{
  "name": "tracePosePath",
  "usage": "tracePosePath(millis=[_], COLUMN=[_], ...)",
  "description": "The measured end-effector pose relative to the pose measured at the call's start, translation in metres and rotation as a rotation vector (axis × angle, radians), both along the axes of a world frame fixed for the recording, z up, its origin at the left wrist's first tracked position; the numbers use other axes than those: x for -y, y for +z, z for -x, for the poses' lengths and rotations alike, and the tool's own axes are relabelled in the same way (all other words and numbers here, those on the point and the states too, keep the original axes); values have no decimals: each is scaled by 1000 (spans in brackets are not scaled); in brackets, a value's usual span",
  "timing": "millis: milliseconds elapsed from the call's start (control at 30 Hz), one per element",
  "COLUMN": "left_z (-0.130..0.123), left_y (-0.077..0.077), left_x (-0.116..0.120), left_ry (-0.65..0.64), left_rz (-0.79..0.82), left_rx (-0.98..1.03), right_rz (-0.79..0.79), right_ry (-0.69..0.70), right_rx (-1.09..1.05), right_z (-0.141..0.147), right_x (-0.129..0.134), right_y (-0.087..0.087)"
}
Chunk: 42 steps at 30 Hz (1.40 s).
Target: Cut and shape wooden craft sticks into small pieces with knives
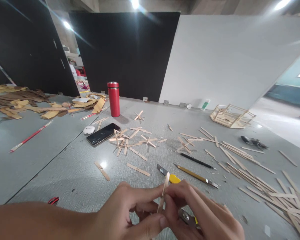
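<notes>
A wooden popsicle stick point(166, 181) stands almost on end between my two hands at the bottom centre. My left hand point(132, 206) pinches it from the left, thumb below and index finger above. From the right, the bent fingers of my right hand point(200, 210) press on the same stick, and they hide part of it. Just beyond my fingers lies a yellow and grey utility knife point(174, 179), partly covered by my right hand. Past it are a single popsicle stick point(138, 169), a brown-handled craft knife point(196, 175) and a black pencil point(198, 161).
Crossed popsicle sticks point(148, 140) lie mid-table near a phone point(103, 134), a white earbud case point(89, 130) and a red flask point(114, 100). Loose wooden strips point(255, 180) spread at right, below a small stick frame point(231, 116). Paper scraps point(21, 104) are at left.
</notes>
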<state>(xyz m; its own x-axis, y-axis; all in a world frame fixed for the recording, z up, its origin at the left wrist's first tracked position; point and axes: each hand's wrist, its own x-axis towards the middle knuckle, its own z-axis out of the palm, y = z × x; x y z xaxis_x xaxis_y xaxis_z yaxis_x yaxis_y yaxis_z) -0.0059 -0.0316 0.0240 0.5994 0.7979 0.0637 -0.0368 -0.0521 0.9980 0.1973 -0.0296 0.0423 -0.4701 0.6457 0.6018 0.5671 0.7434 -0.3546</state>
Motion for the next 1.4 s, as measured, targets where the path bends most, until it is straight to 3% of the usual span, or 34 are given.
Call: tracePosePath(millis=[200, 333, 433, 533, 667, 767, 933, 1133, 1400], left_z=[1, 2, 0, -1, 1, 1, -1, -4, -5], left_y=[-4, 0, 1, -2, -7, -6, 0, 3, -1], left_x=[1, -1, -2, -3, -6, -5, -1, -1, -2], left_ry=[-23, -8, 28, 106, 210, 239, 290, 170, 181], left_rz=[100, 123, 91, -39, -387, -474, -262, 138, 235], left_rx=[11, 16, 14, -67, -167, -154, -1, 57, 148], right_rz=[253, 241, 237, 273, 514, 655, 607, 637, 654], right_ry=[-32, -75, -95, -145, -115, -89, -38, -98, -138], right_rx=[-127, -143, 19, 0, -243, -290, -337, -285, -273], right_z=[5, 2, -4, -6, 0, 3, 1, 0, 5], right_x=[-1, -2, -3, -4, -6, -7, -5, -4, -5], right_y=[10, 17, 19, 18, 21, 25, 27, 27, 28])
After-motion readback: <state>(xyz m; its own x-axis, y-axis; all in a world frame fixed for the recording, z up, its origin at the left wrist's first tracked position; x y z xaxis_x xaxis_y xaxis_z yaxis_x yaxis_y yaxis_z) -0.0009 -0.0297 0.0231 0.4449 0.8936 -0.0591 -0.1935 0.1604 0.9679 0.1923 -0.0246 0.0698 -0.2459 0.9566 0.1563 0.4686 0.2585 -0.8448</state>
